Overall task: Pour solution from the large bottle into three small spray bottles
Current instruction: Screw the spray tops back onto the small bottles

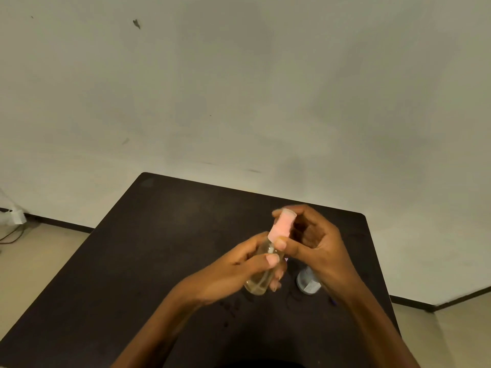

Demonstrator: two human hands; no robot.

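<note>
Your right thumb and forefinger pinch the pink cap (pixel 281 225) from below and above, the other fingers of your right hand (pixel 318 243) curled loosely behind it. That cap sits atop the small spray bottle (pixel 256 286), which leans with its top toward the upper right. Your left hand (pixel 233 269) wraps round the clear body, thumb pressed across the front, fingertips showing on the far side. The bottle is held up off the table (pixel 159 248), a little right of centre in the lower frame, with pale liquid inside. Just right of it, under your right wrist, a greyish bottle (pixel 308 282) stands on the dark tabletop, too blurred to make out further. A pale wall (pixel 239 88) fills the upper frame, and cables (pixel 13 229) lie at the left edge.
</note>
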